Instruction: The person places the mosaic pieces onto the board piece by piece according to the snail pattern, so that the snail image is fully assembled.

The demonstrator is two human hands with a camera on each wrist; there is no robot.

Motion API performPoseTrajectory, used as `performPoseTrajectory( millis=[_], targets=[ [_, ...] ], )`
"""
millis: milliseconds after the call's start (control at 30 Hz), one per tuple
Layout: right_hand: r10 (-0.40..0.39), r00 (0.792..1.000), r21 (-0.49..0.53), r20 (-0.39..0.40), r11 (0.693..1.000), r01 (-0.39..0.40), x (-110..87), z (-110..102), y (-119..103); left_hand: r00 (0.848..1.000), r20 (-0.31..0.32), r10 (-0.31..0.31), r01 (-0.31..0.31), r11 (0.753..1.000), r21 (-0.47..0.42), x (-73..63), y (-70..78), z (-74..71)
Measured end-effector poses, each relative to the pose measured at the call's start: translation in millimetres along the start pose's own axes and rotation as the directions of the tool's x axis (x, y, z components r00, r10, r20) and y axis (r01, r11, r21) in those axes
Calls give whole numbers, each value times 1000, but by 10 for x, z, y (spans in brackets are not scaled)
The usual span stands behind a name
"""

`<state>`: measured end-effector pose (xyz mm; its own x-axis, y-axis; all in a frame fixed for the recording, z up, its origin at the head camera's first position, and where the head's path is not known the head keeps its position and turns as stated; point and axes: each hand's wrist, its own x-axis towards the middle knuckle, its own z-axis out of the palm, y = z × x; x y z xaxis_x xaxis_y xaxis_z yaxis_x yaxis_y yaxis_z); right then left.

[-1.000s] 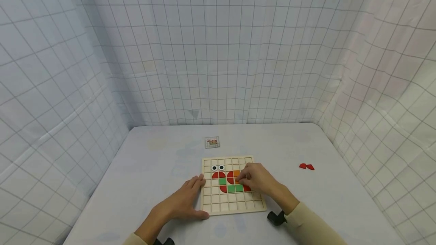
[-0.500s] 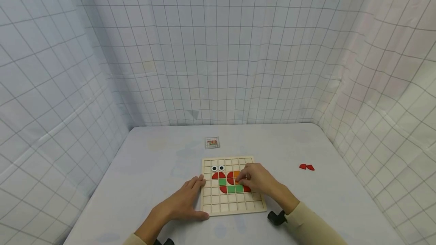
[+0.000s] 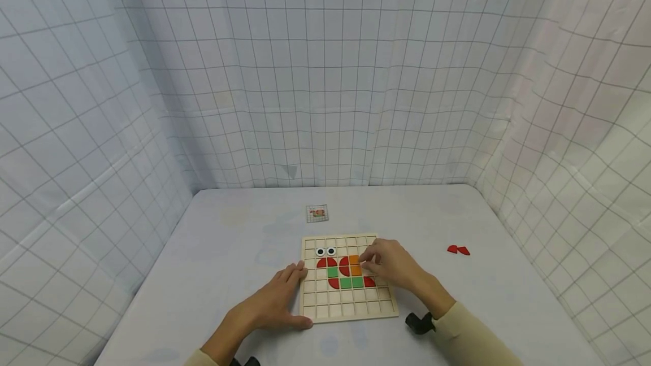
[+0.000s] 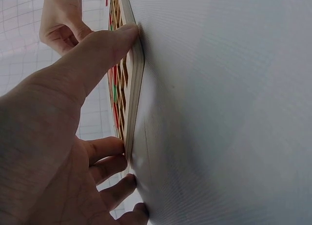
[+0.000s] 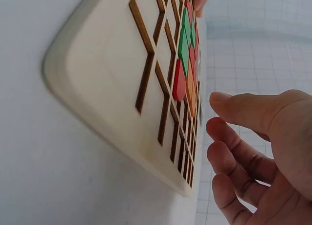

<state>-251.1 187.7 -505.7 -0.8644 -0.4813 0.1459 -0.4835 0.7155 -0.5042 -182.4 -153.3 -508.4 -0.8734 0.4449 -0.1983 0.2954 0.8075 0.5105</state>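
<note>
A pale wooden grid board [image 3: 348, 312] lies on the table in the head view. Set in its cells are red quarter-round pieces [image 3: 333, 283], green squares [image 3: 346, 282], orange squares [image 3: 354, 265] and two round eye pieces [image 3: 331, 251]. My left hand [image 3: 277, 300] is spread at the board's near left corner, thumb on the near edge and fingertips at the left edge. Over the right part of the board is my right hand [image 3: 390, 264], close beside the orange squares. In the right wrist view its thumb and loosely bent fingers [image 5: 222, 157] have nothing between them.
Two loose red pieces [image 3: 458, 249] lie to the right of the board. Behind it sits a small picture card [image 3: 317, 213] with a coloured figure on a grid. White grid-patterned curtains [image 3: 335, 72] stand around the table's back and sides.
My right hand has lifted off the orange squares and shifted slightly right, leaving them and the lower right red piece in fuller view. The left hand has stayed in place.
</note>
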Motion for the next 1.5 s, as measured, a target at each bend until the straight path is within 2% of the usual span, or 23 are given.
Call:
performPoseTrajectory(
  millis=[333, 833, 1267, 1500],
  targets=[
    [49, 995, -21, -84, 998, -51, -125, -198, 228, 1000, 2, 8, -8, 1000, 0, -22, 7, -3],
    [159, 966, -67, -206, 982, -176, -397, -554, 866, 1000, 2, 20, -20, 1000, -1, -55, 28, -26],
    [251, 937, -47, -242, 962, -269, -708, -798, 1454, 999, -3, 44, -44, 999, 0, -50, 1, -16],
    [291, 927, -44, -238, 950, -309, -778, -833, 1599, 999, 0, 46, -46, 999, -4, -50, -10, -15]
  ],
)
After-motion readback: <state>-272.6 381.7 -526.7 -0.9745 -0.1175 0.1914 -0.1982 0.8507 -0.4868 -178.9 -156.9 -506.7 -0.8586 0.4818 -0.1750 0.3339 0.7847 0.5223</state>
